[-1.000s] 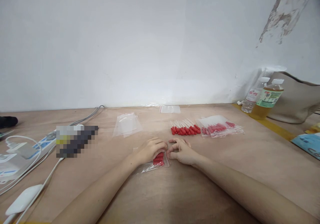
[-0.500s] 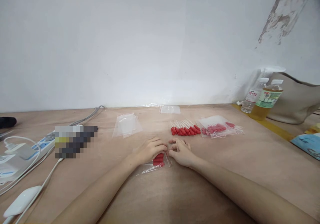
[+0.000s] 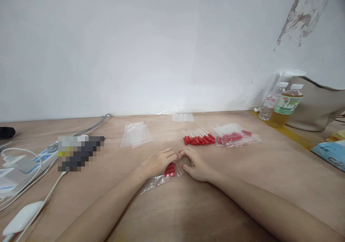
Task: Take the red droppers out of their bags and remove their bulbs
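Note:
A clear zip bag lies flat on the table, with several red foam-like tips inside it. My left hand rests over it from the left, fingers curled down on its upper part and hiding some of the contents. My right hand is at the bag's right end, curved into a C with thumb and fingers apart. Whether the right thumb touches the bag's edge I cannot tell. Beyond the hands lies a row of red-tipped sticks. Filled zip bags are stacked to its right.
Flat clear bags lie at the back left, more bags by the wall. A power strip, cables and a white charger occupy the left. Bottles, a grey bag and a blue packet stand or lie at right.
My right fingers have spread away from the thumb, which was close to the bag's edge. My left hand stays on the bag, shifted slightly left.

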